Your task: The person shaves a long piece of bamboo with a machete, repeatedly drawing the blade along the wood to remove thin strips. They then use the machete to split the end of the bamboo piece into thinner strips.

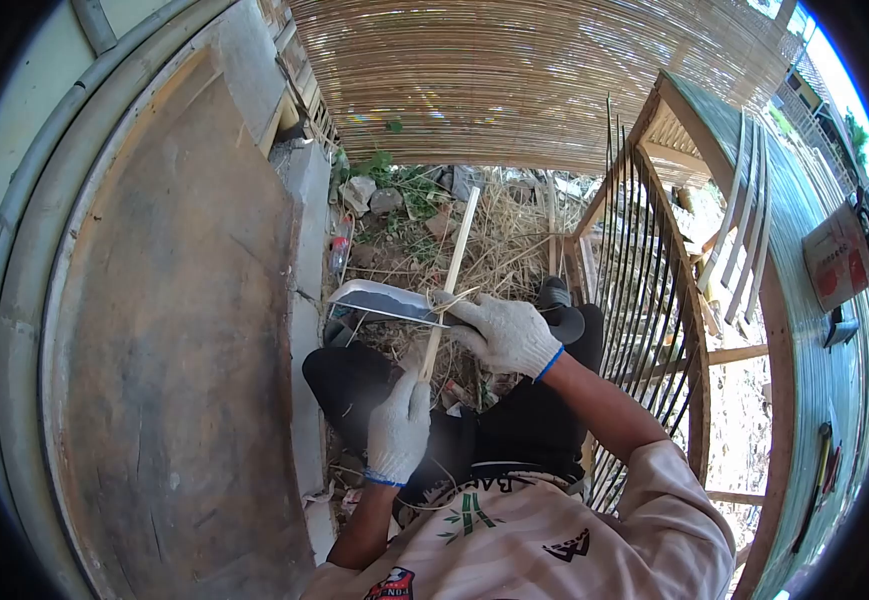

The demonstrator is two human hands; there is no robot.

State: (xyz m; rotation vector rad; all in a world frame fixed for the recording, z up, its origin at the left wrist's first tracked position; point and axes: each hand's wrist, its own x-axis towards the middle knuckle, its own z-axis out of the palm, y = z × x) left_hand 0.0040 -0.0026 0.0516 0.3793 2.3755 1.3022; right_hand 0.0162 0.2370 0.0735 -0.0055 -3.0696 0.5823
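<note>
A pale split bamboo strip (462, 235) slants up and away in front of me. My left hand (399, 430), in a white knit glove with a blue cuff, is closed round its lower end. My right hand (511, 335), gloved the same way, is closed on a machete (379, 300), and the fingers hide its handle. The broad blade points left, with its handle end crossing the strip close to the right fingers. Thin shavings curl off around the strip where blade and glove meet.
A worn wooden board (174, 330) stands along the left. On the right is a wooden frame (689, 300) with dark thin rods, beside a green-topped table (824, 350) holding a cardboard box (838, 258) and long strips (744, 215). Straw and stones cover the ground; a bamboo blind (534, 80) hangs ahead.
</note>
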